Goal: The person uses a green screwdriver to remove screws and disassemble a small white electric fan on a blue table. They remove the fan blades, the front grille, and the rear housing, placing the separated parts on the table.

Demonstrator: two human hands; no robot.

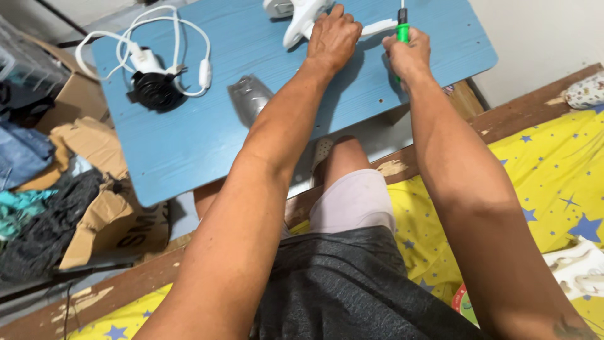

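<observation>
The left hand (332,36) lies palm down on a white plastic housing (301,17) at the far edge of the blue table (207,145), fingers curled over it and pressing it flat. The housing runs out of view at the top, so its full shape cannot be told; it may be the shell of a clothes iron, since a bare metal soleplate (250,97) lies apart on the table nearer the person. The right hand (409,56) is closed in a fist round a green-handled screwdriver (402,28), held upright just beside the housing's thin white end (379,26); the tip is hidden behind the fingers.

To the left on the table sit a black round part (154,91) and a white cord with an inline switch (204,72), coiled loosely and well apart from both hands. Cardboard boxes (104,214) and piled clothes (25,208) stand beyond the table's left edge; a yellow sheet with blue stars (553,176) lies at the right.

Driving a screw well here calls for keeping the shaft straight in line with the screw, bearing down before turning, and letting the left hand keep the housing from sliding on the smooth tabletop. Small screws would be safest set aside near the soleplate, away from the table edge.
</observation>
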